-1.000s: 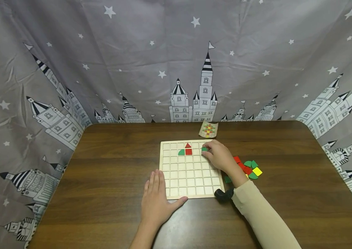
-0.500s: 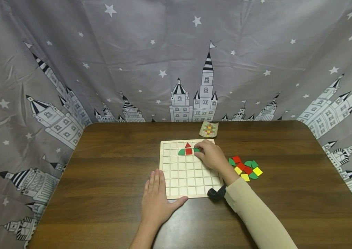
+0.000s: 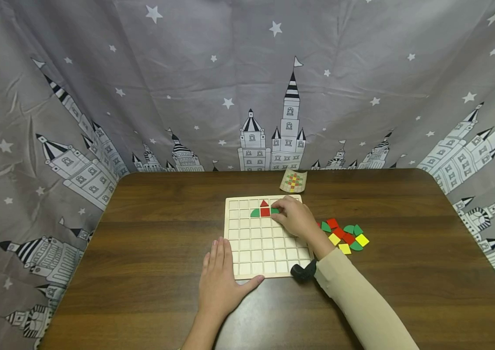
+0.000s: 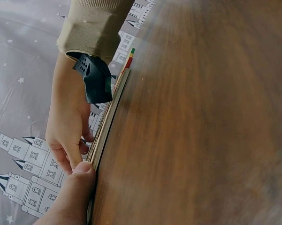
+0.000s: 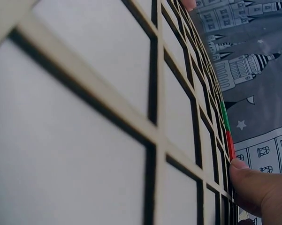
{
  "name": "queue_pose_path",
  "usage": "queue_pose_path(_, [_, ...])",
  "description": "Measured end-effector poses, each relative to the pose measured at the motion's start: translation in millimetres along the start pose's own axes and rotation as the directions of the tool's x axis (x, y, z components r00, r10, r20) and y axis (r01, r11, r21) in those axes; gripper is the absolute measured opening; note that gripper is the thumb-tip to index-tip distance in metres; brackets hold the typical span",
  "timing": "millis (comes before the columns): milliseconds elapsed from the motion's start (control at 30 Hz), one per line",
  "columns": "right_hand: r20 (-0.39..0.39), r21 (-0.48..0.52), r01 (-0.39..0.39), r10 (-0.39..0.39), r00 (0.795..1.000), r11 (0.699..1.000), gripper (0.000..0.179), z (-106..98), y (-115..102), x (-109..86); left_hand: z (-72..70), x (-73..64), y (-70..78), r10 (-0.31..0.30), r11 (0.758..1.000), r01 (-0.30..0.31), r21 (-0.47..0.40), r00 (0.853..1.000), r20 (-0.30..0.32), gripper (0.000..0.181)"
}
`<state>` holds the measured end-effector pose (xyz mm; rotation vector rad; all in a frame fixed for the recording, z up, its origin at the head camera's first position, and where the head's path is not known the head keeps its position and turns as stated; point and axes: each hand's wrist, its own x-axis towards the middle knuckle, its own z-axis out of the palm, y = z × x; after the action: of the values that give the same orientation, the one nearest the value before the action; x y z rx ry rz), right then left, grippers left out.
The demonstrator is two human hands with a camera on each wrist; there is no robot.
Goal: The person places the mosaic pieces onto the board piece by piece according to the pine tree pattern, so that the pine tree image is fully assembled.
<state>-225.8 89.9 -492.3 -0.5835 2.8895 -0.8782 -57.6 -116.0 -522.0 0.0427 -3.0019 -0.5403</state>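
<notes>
A pale wooden grid board [image 3: 256,243] lies on the table. In its upper rows sit a red triangle [image 3: 264,203], a red square [image 3: 265,212] below it, and a green quarter-circle tile [image 3: 255,213] left of the square. My right hand [image 3: 297,218] pinches another green tile [image 3: 274,211] at the cell just right of the red square; fingers partly cover it. With straight fingers, my left hand [image 3: 219,279] rests along the board's left edge, thumb at the front edge. The right wrist view shows my right thumb [image 5: 244,171] close beside the red square.
Right of the board lies a loose cluster of red, green and yellow tiles [image 3: 348,238]. A small pattern card [image 3: 293,181] stands behind the board. A black wrist camera [image 3: 303,271] hangs below my right sleeve, over the board's front right corner.
My right hand has moved left with the green tile, from a cell further right to beside the red square, then barely shifted. My left hand has stayed in place.
</notes>
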Motion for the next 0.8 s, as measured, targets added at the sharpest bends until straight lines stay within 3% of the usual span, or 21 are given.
queue_pose_path(800, [0.034,0.001,0.042,-0.042,0.999,0.999,0.032,-3.1,-4.1,-2.8,-0.1,0.5,0.6,-0.002,1.000,0.002,0.002,1.000,0.004,0.128])
